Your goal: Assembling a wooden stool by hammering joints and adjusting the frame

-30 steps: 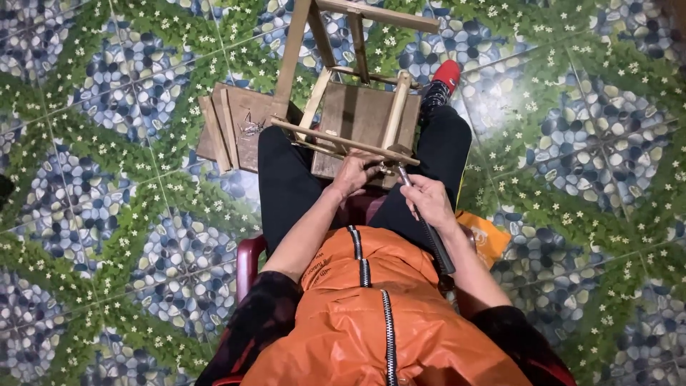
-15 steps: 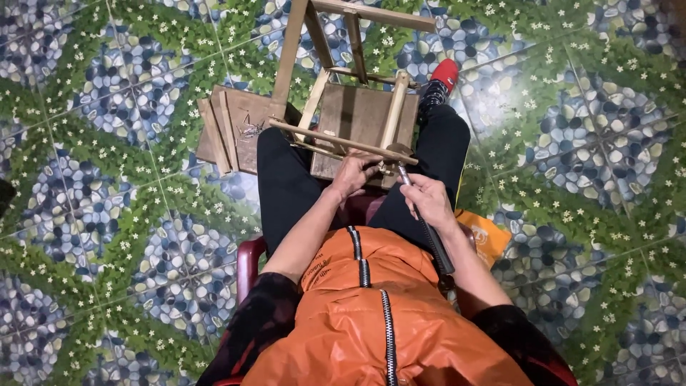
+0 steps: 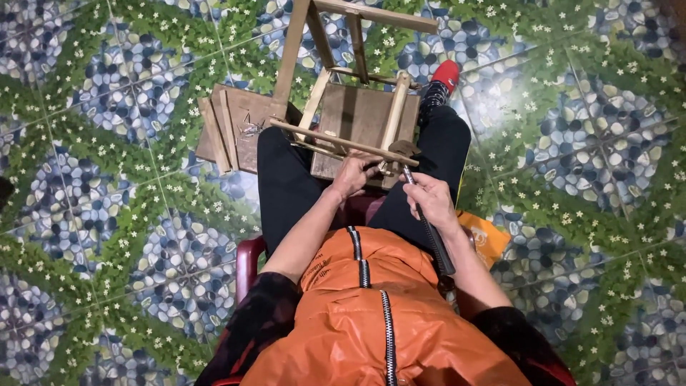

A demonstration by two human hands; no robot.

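A small wooden chair frame [image 3: 361, 114] rests between my knees, its legs and rungs pointing away from me. My left hand [image 3: 354, 174] holds the near edge of the frame, just under a thin wooden rung [image 3: 336, 141]. My right hand [image 3: 429, 201] grips the dark handle of a hammer [image 3: 421, 211], whose head sits against the frame's near right corner. I sit on a dark red plastic chair [image 3: 248, 261], wearing an orange vest and black trousers.
A flat stack of wooden boards [image 3: 232, 129] with a few small nails on top lies on the floor left of the frame. An orange packet [image 3: 486, 236] lies by my right hip. The floor [image 3: 107, 179] is tiled with a pebble-and-leaf pattern.
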